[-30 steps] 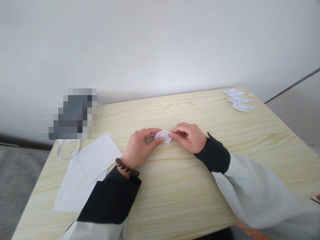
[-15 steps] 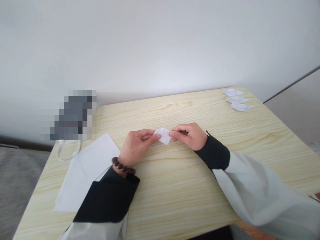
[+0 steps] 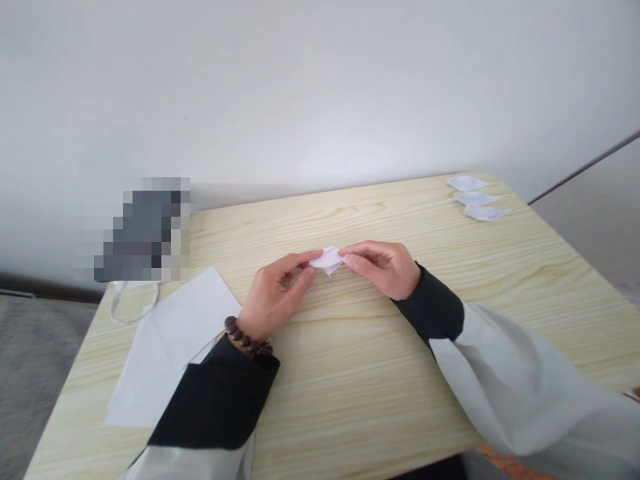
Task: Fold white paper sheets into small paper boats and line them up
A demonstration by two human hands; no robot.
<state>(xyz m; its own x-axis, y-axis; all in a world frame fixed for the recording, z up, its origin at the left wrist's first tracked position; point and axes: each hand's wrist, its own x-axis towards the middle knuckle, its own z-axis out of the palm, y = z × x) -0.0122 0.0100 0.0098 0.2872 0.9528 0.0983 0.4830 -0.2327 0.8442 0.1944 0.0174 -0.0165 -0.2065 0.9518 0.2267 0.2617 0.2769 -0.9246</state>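
A small folded white paper piece (image 3: 327,260) is held just above the pale wooden table (image 3: 380,373), near its middle. My left hand (image 3: 273,297), with a dark bead bracelet at the wrist, pinches the paper's left side between thumb and forefinger. My right hand (image 3: 385,267) pinches its right side, fingers closed on the edge. The paper looks partly folded over, with layered edges showing.
Flat white paper sheets (image 3: 170,340) lie at the table's left, with a white cord loop (image 3: 133,303) beside a blurred dark object (image 3: 143,230). Three small folded white paper pieces (image 3: 475,198) sit at the far right corner. A white wall stands behind the table.
The paper showed as an open diamond half a second ago; now it is tipped flatter and folded together. Both hands shifted slightly up and apart from the tabletop.
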